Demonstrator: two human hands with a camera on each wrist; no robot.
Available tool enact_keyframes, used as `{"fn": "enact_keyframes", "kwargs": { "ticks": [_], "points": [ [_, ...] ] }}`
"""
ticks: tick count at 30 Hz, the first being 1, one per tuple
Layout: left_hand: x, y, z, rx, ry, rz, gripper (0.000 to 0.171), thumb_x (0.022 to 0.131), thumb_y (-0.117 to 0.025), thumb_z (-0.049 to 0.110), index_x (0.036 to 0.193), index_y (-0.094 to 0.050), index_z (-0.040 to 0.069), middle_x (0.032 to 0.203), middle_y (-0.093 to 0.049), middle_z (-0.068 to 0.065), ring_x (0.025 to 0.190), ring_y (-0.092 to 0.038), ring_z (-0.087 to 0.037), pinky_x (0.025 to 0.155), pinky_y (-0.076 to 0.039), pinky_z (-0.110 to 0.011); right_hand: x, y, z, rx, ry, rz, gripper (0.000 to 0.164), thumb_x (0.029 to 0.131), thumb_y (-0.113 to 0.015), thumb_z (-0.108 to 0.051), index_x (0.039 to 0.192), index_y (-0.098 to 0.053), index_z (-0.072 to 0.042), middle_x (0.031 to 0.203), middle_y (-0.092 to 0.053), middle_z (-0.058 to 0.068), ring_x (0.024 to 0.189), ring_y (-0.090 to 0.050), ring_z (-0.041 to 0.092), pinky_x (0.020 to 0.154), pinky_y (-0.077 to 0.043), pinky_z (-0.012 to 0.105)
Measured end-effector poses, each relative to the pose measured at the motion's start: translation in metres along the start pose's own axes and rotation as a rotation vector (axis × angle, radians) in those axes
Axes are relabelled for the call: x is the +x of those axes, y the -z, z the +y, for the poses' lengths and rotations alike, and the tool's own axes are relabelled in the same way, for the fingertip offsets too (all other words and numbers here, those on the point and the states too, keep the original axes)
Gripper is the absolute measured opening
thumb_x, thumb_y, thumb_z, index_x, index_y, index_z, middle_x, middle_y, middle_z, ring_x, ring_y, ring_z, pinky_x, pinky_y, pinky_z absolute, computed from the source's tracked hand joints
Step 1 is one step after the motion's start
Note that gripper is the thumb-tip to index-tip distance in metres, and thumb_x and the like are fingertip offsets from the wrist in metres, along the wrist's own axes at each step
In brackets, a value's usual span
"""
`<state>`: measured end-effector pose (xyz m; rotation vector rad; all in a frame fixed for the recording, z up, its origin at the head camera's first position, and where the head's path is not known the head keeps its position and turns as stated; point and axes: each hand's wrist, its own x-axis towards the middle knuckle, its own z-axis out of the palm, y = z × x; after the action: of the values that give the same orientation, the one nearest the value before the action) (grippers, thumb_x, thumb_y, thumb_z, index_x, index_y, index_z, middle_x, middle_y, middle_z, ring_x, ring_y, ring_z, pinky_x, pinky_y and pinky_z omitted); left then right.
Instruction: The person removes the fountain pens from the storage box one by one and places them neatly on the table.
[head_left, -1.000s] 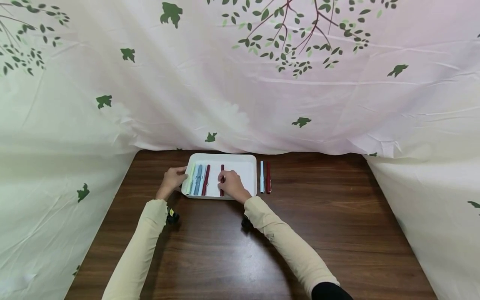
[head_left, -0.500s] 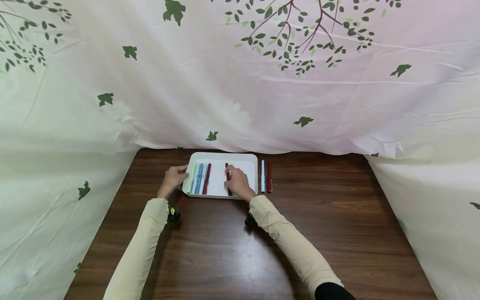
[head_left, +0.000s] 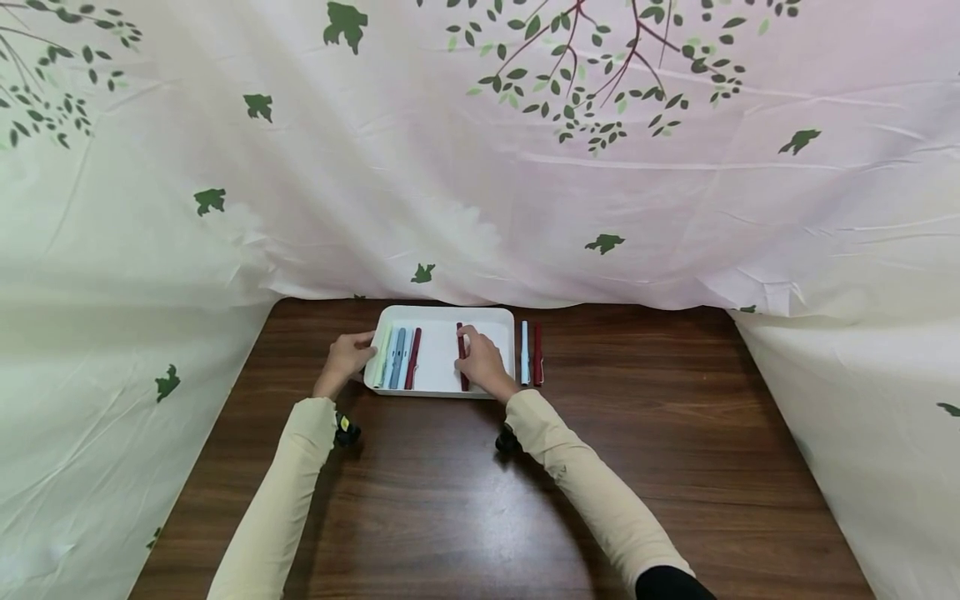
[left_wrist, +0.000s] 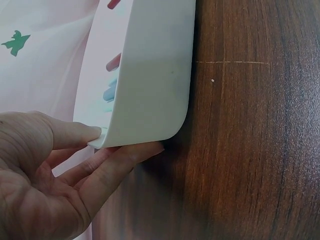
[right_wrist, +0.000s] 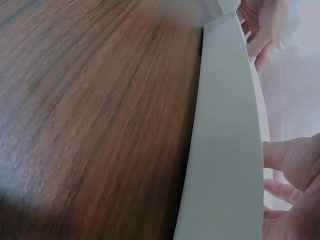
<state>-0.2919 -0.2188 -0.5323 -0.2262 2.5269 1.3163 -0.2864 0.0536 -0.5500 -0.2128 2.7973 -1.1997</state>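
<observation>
My left hand [head_left: 346, 362] pinches the left edge of a white tray [head_left: 442, 315]. In the left wrist view its thumb lies on the rim and its fingers press against the outer wall. Inside the tray, right of the middle, my right hand [head_left: 483, 364] holds a dark red pen [head_left: 461, 346] between thumb and fingers. To its left, side by side, lie a pale green pen [head_left: 382, 358], blue pens including a grey-blue one [head_left: 397, 358], and another dark red pen [head_left: 413, 358]. In the right wrist view the tray wall [right_wrist: 225, 125] hides the held pen.
Just right of the tray, a light blue pen [head_left: 524, 354] and a dark red pen [head_left: 537, 354] lie upright-wise on the brown wooden table [head_left: 637, 467]. A pale curtain [head_left: 480, 208] printed with leaves and birds hangs behind the table and at both sides.
My right hand has moved the dark red pen rightward inside the tray, away from the row at the left. The left hand stays at the tray's edge.
</observation>
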Motion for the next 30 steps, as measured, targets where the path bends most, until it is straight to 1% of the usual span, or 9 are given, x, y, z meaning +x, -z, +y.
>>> {"fn": "enact_keyframes", "kwargs": {
  "ticks": [5,10,12,14,17,20,24,30],
  "points": [
    [-0.001,0.000,0.000,-0.001,0.001,0.001,0.049,0.111,-0.050,0.018,0.158,-0.046,0.006,0.137,-0.063,-0.028,0.096,-0.070,-0.026,0.071,-0.062,-0.034,-0.002,0.005,0.004,0.071,-0.019,0.007,0.061,0.090,-0.074,0.001,0.147,-0.053,-0.003,0.089,-0.063,0.009,0.073,-0.055,0.018,0.062,-0.048,0.028],
    [-0.001,-0.001,0.000,0.003,0.009,-0.002,0.049,0.111,-0.050,0.020,0.158,-0.046,0.007,0.137,-0.063,-0.027,0.096,-0.069,-0.024,0.072,-0.061,-0.033,-0.002,0.012,0.008,0.266,-0.113,-0.027,0.064,0.093,-0.074,-0.001,0.152,-0.048,-0.006,0.099,-0.063,0.014,0.065,-0.059,0.018,0.055,-0.057,0.030],
    [-0.001,-0.001,0.001,0.001,0.010,0.000,0.049,0.111,-0.050,0.020,0.158,-0.046,0.007,0.137,-0.063,-0.028,0.097,-0.069,-0.024,0.073,-0.061,-0.033,-0.002,0.016,0.008,0.335,-0.146,-0.037,0.064,0.094,-0.074,-0.001,0.152,-0.047,-0.007,0.103,-0.063,0.016,0.065,-0.060,0.019,0.056,-0.059,0.032],
    [-0.002,0.000,0.001,0.003,0.009,0.003,0.049,0.111,-0.050,0.020,0.158,-0.047,0.006,0.137,-0.063,-0.028,0.097,-0.069,-0.025,0.073,-0.061,-0.033,-0.001,0.019,0.010,0.374,-0.163,-0.039,0.063,0.094,-0.075,-0.002,0.151,-0.048,-0.006,0.107,-0.062,0.018,0.066,-0.061,0.019,0.058,-0.061,0.033],
    [-0.002,0.001,0.000,0.004,0.006,0.005,0.049,0.111,-0.050,0.020,0.158,-0.047,0.006,0.138,-0.062,-0.028,0.098,-0.069,-0.025,0.074,-0.061,-0.034,0.000,0.025,0.013,0.414,-0.177,-0.043,0.059,0.094,-0.074,-0.002,0.148,-0.050,-0.002,0.109,-0.061,0.019,0.069,-0.064,0.020,0.059,-0.062,0.035],
    [-0.001,0.001,-0.001,0.006,0.007,0.007,0.049,0.111,-0.050,0.020,0.158,-0.047,0.007,0.137,-0.062,-0.027,0.098,-0.069,-0.025,0.073,-0.061,-0.033,0.000,0.032,0.014,0.425,-0.192,-0.051,0.052,0.094,-0.075,-0.003,0.141,-0.053,0.002,0.109,-0.062,0.019,0.073,-0.066,0.022,0.061,-0.062,0.036],
    [-0.001,0.001,-0.003,0.005,0.004,0.003,0.049,0.111,-0.050,0.020,0.158,-0.047,0.006,0.138,-0.062,-0.028,0.096,-0.069,-0.024,0.071,-0.061,-0.034,0.000,0.040,0.014,0.436,-0.218,-0.073,0.044,0.094,-0.075,-0.004,0.134,-0.056,0.005,0.109,-0.061,0.019,0.078,-0.068,0.022,0.063,-0.063,0.036],
    [0.002,0.001,-0.003,0.010,0.009,-0.002,0.049,0.110,-0.051,0.019,0.157,-0.048,0.007,0.136,-0.063,-0.028,0.094,-0.069,-0.024,0.070,-0.061,-0.032,-0.002,0.050,0.014,0.478,-0.243,-0.079,0.046,0.095,-0.074,-0.002,0.135,-0.054,0.007,0.113,-0.059,0.021,0.079,-0.070,0.025,0.065,-0.064,0.039]
  ]
}}
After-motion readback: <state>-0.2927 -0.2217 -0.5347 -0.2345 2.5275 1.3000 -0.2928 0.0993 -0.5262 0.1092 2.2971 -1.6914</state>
